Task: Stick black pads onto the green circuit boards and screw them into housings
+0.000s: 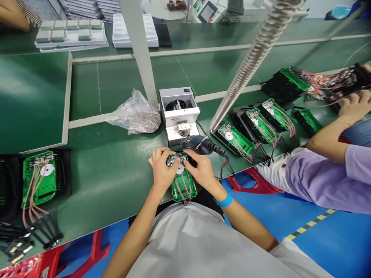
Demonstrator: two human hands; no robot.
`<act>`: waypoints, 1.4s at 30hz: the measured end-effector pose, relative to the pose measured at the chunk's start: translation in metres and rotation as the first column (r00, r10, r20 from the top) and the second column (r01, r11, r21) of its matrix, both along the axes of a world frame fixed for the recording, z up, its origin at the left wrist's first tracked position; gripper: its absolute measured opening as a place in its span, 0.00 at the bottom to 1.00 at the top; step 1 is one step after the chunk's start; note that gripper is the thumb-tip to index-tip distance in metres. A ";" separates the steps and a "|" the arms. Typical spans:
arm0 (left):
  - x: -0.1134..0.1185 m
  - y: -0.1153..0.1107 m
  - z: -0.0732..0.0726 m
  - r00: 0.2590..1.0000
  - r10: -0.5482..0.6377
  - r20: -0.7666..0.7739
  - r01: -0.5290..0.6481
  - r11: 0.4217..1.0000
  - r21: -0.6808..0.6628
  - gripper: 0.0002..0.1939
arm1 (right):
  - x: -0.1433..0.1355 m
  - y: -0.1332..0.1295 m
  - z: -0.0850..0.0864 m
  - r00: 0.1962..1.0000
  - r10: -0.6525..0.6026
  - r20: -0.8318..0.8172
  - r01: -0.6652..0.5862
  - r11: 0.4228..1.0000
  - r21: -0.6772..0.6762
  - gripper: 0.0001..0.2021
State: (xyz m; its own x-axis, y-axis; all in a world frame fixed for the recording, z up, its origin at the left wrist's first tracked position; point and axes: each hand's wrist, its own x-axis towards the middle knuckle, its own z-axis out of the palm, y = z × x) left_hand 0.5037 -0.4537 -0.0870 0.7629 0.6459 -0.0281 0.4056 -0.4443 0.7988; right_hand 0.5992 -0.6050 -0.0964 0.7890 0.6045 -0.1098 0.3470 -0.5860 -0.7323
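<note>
A green plastic housing (184, 184) with a circuit board and pink wires lies at the table's front edge, close to my body. My left hand (164, 168) grips its upper left side, the thumb on the circuit board (177, 157). From the other side my right hand (201, 168) holds the upper right corner, its thumb also on the board. A blue band (224, 199) is round my right wrist. Just beyond my hands stands a white screw feeder (179, 116). A dark electric screwdriver (195, 143) lies or hangs between the feeder and my right hand.
A coiled hose (246, 65) slants down over the bench. Left of the feeder sits a plastic bag of screws (145, 120). More green housings (236, 138) with wires lie to the right, another housing (40, 179) at left. A co-worker's hand (355, 106) is at far right.
</note>
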 end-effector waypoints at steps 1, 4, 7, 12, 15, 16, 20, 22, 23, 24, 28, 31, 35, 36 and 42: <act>0.000 0.000 0.000 1.000 0.005 0.006 -0.005 1.000 0.000 0.06 | 0.000 0.000 0.000 1.000 0.003 0.004 -0.003 1.000 0.001 0.22; 0.000 -0.001 -0.002 1.000 0.005 0.014 -0.005 1.000 0.005 0.07 | 0.001 -0.001 0.003 1.000 0.001 -0.021 -0.003 0.999 -0.054 0.21; 0.000 0.000 -0.004 1.000 0.004 0.010 -0.005 1.000 0.023 0.07 | 0.000 0.000 0.018 0.995 -0.097 -0.019 0.095 0.990 -0.102 0.20; -0.001 0.001 -0.008 0.999 0.001 0.032 -0.002 0.999 0.036 0.08 | 0.006 0.023 0.051 0.953 -0.210 0.218 0.128 0.932 0.340 0.27; -0.002 0.002 -0.009 0.999 0.004 0.045 -0.005 0.999 0.035 0.08 | 0.019 0.045 0.059 0.955 -0.107 0.275 -0.076 0.811 0.580 0.15; -0.002 0.002 -0.009 0.999 0.007 0.046 -0.008 0.999 0.031 0.08 | 0.024 0.050 0.060 0.968 -0.059 0.244 -0.116 0.756 0.644 0.10; -0.002 0.001 -0.010 0.998 0.008 0.060 -0.009 1.000 0.022 0.07 | 0.037 0.064 0.079 0.999 0.043 0.026 -0.042 0.424 0.905 0.12; -0.002 0.001 -0.011 0.998 0.006 0.068 -0.007 1.000 0.023 0.07 | 0.042 0.069 0.098 1.000 0.000 -0.007 0.006 0.302 0.953 0.17; -0.002 0.001 -0.012 0.998 0.006 0.070 -0.008 1.000 0.023 0.07 | 0.046 0.073 0.108 1.000 -0.024 -0.010 0.016 0.284 0.959 0.19; -0.002 0.001 -0.013 0.997 0.007 0.071 -0.009 1.000 0.023 0.06 | 0.050 0.077 0.117 0.999 -0.044 -0.004 0.017 0.282 0.959 0.21; -0.003 0.002 -0.015 0.997 0.009 0.078 -0.011 1.000 0.027 0.07 | 0.063 0.094 0.131 0.998 -0.054 0.034 -0.012 0.354 0.935 0.25; -0.003 0.002 -0.016 0.996 0.005 0.085 -0.007 1.000 0.031 0.07 | 0.065 0.103 0.123 1.000 -0.007 0.006 -0.003 0.402 0.916 0.25; -0.003 0.001 -0.016 0.995 0.005 0.098 -0.009 0.999 0.037 0.07 | 0.059 0.105 0.113 0.999 0.011 -0.037 0.029 0.391 0.920 0.23; -0.003 0.001 -0.016 0.995 0.006 0.101 -0.010 0.999 0.038 0.07 | 0.057 0.103 0.112 0.999 0.015 -0.034 0.026 0.380 0.924 0.23; -0.003 0.001 -0.014 0.996 0.010 0.087 -0.012 1.000 0.026 0.07 | 0.040 0.083 0.119 0.987 0.131 -0.094 0.037 0.383 0.923 0.20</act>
